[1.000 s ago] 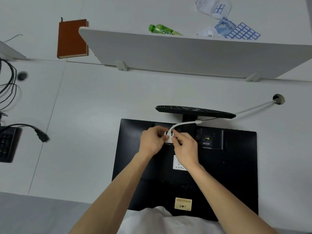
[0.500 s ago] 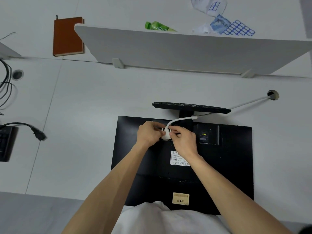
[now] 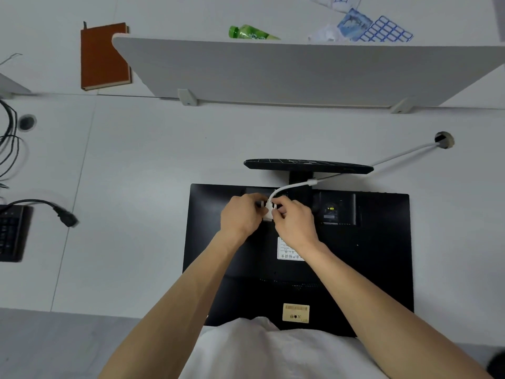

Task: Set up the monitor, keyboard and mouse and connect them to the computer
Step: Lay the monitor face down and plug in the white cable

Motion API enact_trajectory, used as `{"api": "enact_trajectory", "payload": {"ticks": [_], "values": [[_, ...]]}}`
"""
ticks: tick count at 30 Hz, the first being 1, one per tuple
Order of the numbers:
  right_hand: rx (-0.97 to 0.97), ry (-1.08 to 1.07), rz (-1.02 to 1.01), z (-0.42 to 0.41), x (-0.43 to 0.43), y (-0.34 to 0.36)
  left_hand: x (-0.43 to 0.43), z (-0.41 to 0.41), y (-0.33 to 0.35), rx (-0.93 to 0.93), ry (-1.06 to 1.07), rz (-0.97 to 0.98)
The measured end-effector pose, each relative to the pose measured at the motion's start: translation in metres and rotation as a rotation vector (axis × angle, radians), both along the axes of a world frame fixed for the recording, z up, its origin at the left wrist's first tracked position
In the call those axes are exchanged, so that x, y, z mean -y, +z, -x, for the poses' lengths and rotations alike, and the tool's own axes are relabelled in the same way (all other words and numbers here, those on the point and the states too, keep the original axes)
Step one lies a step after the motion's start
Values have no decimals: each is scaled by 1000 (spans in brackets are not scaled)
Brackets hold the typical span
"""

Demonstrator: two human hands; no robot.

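Monitor (image 3: 369,255) face-down on white desk (image 3: 136,160), left fingers (image 3: 255,199) and right fingers (image 3: 282,205) pinching white connector (image 3: 267,215).

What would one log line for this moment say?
step: fitting white cable to monitor | left hand: pinches white connector | right hand: pinches white connector | monitor: lying back-up on desk

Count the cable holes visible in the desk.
2: the left hole beside the black cables, the right hole with the white cable entering it. The monitor may hide others.

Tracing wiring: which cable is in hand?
The white cable, connector pinched by the left hand and right hand at the monitor's back; the black cable lies loose.
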State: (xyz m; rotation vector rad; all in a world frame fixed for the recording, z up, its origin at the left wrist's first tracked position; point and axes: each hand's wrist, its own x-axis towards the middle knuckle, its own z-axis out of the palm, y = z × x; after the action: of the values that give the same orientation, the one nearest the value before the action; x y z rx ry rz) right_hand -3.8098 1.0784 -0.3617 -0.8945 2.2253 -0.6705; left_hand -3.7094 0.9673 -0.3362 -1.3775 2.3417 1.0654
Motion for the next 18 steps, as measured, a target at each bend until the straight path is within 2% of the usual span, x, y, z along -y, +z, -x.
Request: {"api": "enact_trajectory", "payload": {"ticks": [2,6,10,12,18], "values": [[-22,56,-7,-4,-5,0,-6,-6,-1,14,-19,42],[-1,29,20,-5,-10,-2,-18,-13,-7,16,-13,138],[-69,75,2,-4,-11,2,-22,-14,-8,-65,-43,209],[-44,93,-23,-3,-10,6,-21,-19,-8,-90,-96,247],[-12,172,-142,-2,-3,16,-19,-23,-6,-54,-186,216]]}}
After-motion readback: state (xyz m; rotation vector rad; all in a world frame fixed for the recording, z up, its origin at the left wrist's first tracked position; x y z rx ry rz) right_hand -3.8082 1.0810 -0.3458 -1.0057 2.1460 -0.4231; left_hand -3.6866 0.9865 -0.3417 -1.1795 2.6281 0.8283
